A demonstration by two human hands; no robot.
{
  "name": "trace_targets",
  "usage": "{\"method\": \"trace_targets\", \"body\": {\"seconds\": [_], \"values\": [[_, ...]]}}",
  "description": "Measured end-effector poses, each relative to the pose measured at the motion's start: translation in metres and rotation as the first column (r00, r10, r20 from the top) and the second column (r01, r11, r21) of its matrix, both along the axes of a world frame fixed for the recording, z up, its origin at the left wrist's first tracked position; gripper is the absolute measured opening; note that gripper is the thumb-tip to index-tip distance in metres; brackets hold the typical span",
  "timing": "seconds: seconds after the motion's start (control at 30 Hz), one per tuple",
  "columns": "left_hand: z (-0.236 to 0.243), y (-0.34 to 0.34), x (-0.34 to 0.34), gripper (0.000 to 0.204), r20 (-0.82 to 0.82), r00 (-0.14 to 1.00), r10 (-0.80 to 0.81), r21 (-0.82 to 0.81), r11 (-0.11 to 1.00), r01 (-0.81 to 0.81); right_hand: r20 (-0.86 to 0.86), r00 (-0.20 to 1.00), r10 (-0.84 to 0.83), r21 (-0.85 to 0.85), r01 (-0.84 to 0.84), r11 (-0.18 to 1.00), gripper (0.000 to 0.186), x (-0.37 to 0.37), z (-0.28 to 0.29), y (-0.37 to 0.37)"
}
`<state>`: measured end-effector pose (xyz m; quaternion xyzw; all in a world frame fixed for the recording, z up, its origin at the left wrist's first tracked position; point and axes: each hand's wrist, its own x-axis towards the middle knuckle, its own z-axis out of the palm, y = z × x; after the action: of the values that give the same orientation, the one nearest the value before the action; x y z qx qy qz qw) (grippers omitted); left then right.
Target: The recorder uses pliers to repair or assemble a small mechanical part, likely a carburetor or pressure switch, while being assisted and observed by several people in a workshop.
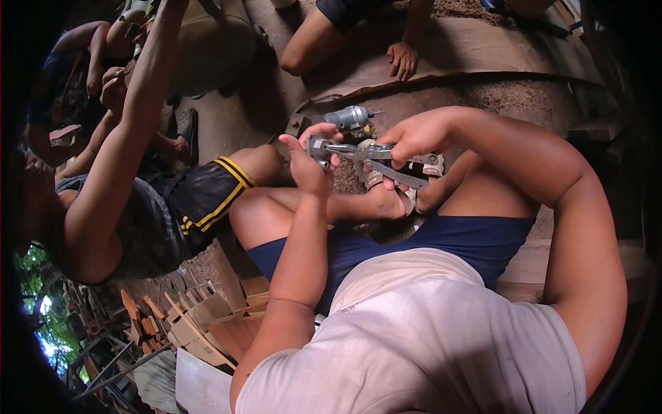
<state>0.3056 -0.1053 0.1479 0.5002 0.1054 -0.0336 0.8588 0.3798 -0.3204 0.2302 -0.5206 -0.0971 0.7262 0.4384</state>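
My left hand [312, 165] is closed around a small shiny metal part [317, 146] with a blocky end, held above my lap. My right hand [415, 138] grips a folding multi-tool [400, 172] by its spread metal handles. The jaws of the multi-tool point left and meet the metal part; whether they clamp it cannot be made out. Just beyond my hands lies a grey, rounded power tool [348, 117] with a thin shaft sticking out to its right. My sandalled feet [393, 200] show below the multi-tool.
A person in black shorts with yellow stripes [217, 193] sits close at my left. Another person's hand [403, 61] rests on a large wooden board [476, 52] ahead. Wood shavings [517, 96] cover the floor there. Wood offcuts [200, 321] are piled behind at lower left.
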Motion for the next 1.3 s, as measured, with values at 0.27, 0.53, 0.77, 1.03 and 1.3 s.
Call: {"method": "trace_targets", "body": {"seconds": [0.27,0.53,0.77,1.03,1.3], "values": [[0.0,0.011,-0.002,0.077,-0.074,0.985,-0.158,-0.648,0.758,0.073,0.165,0.986,0.006,0.183,-0.036,0.983,0.063,0.015,0.027,-0.023],[0.012,0.008,-0.008,0.071,0.004,0.98,-0.199,-0.778,0.615,0.128,0.157,0.981,-0.114,0.209,0.08,0.975,0.059,0.013,0.03,-0.033],[0.027,0.0,-0.016,0.071,0.101,0.962,-0.254,-0.879,0.43,0.206,0.15,0.981,-0.12,0.195,0.09,0.977,0.059,0.013,0.03,-0.032],[0.045,-0.017,-0.033,0.089,0.106,0.917,-0.385,-0.897,0.36,0.255,0.213,0.968,-0.131,0.148,0.101,0.984,0.057,0.015,0.025,-0.035],[0.046,-0.038,-0.047,0.096,0.083,0.832,-0.549,-0.82,0.436,0.37,0.338,0.939,-0.059,0.12,0.019,0.993,0.057,0.016,0.024,-0.034]]}}
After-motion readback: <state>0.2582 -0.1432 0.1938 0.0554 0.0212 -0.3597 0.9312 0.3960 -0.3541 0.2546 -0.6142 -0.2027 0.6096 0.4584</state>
